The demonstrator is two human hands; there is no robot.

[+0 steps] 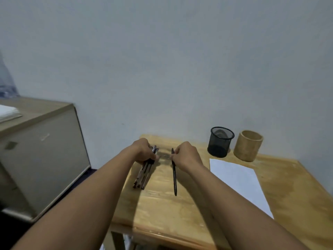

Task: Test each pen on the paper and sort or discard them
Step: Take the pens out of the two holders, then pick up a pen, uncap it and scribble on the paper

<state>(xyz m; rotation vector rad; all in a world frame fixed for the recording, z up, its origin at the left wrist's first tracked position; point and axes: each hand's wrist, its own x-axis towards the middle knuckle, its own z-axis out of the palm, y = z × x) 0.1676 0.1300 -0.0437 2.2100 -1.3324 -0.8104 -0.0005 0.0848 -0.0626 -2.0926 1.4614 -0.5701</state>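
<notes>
Pale wooden table [162, 204], seen from the head camera, lies under both forearms. A beige cabinet [45, 150] stands well out beyond the left hand. A white rectangular sheet of paper [239, 183] lies flat on the table, to the outer side of the right hand and nearer the person than it, touching neither hand. Beyond the paper, to the right of the right hand, a black wire-mesh cylindrical cup [219, 143] and a light wooden cylindrical cup [247, 147] stand upright just beside each other.

The left hand [142, 150] has its fingers curled round the far end of a bundle of dark, slim pens [142, 177]. The near ends of the bundle point back toward the person. The right hand [185, 154], near the left with a gap between them, pinches the far end of a single black slim pen [174, 179], which also runs back toward the person. Whether the near tips rest on the table cannot be told.

Handling, as judged: each pen is light, stiff and smooth-barrelled, so it can roll or slide out of a loose grip. The bundle is apt to fan apart unless it is gripped near its middle. For writing, the single pen is better held low on the barrel, close to the tip, than at the end now pinched.

Pose: both arms reach forward, nearly straight and roughly parallel. The backs of the hands face upward and the knuckles face the wall. The thumbs turn inward toward each other.
</notes>
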